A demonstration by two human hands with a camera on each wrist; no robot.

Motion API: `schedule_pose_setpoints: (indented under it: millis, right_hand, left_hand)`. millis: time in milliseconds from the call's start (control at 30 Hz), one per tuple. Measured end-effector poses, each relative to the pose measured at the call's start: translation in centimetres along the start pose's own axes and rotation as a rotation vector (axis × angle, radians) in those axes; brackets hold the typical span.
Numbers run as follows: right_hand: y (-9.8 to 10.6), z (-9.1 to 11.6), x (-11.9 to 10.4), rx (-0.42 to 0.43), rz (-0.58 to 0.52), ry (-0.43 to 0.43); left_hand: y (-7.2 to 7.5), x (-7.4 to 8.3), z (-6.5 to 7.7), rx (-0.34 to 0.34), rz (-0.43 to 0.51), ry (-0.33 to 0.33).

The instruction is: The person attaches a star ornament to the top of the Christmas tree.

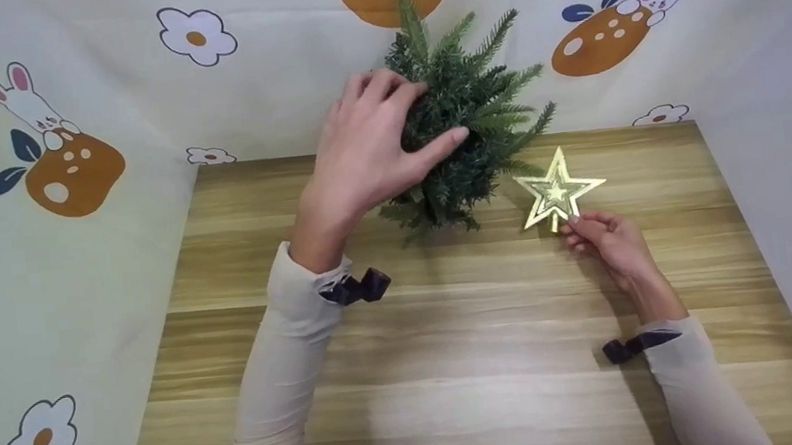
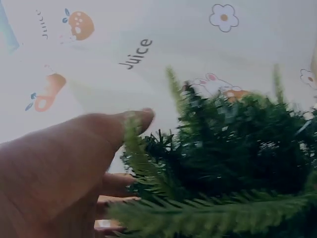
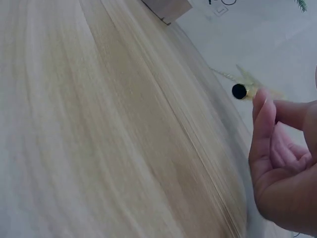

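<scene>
A small artificial Christmas tree (image 1: 456,124) with dark green needles and lighter branch tips stands at the back of the table. My left hand (image 1: 370,135) reaches over its left side, thumb and fingers spread apart at the foliage; in the left wrist view a light green branch tip crosses the thumb (image 2: 84,134). To the right of the tree, a gold star tree topper (image 1: 556,191) points upward. Thumb and fingertips of my right hand (image 1: 614,245) pinch it low down, beside its short tube. The tube's dark round opening (image 3: 239,91) faces the right wrist camera.
A wood-grain table (image 1: 457,351) lies under both hands. Pale cloth walls (image 1: 287,77) printed with rabbits, oranges and flowers enclose its back and sides. A box-like corner (image 3: 168,7) shows at the top of the right wrist view.
</scene>
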State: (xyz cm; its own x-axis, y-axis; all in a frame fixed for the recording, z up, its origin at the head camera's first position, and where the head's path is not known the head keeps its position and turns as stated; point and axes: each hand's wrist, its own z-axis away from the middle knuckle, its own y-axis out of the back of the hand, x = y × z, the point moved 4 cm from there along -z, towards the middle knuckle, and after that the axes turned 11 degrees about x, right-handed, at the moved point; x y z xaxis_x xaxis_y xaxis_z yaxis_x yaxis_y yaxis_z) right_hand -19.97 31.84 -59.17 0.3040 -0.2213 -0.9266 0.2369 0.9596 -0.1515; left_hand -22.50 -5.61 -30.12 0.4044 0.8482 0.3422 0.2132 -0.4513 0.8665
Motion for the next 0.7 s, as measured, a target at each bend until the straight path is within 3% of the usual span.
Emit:
schedule_pose_setpoints:
  millis: [100, 267, 500, 700]
  right_hand:
    - [0.1, 0.2, -0.3, 0.007, -0.043, 0.048]
    - [0.1, 0.7, -1.1, 0.019, -0.054, 0.144]
    - [-0.8, 1.8, -2.8, 0.026, -0.117, 0.209]
    - [-1.4, 2.6, -4.8, 0.003, -0.2, 0.282]
  left_hand:
    - [-0.6, -0.3, 0.3, 0.008, 0.008, -0.043]
    - [-1.2, -0.9, 0.6, 0.047, 0.097, -0.059]
    - [-1.9, -2.0, 0.8, 0.06, 0.217, -0.043]
    - [-2.5, -2.7, 0.9, 0.055, 0.25, -0.005]
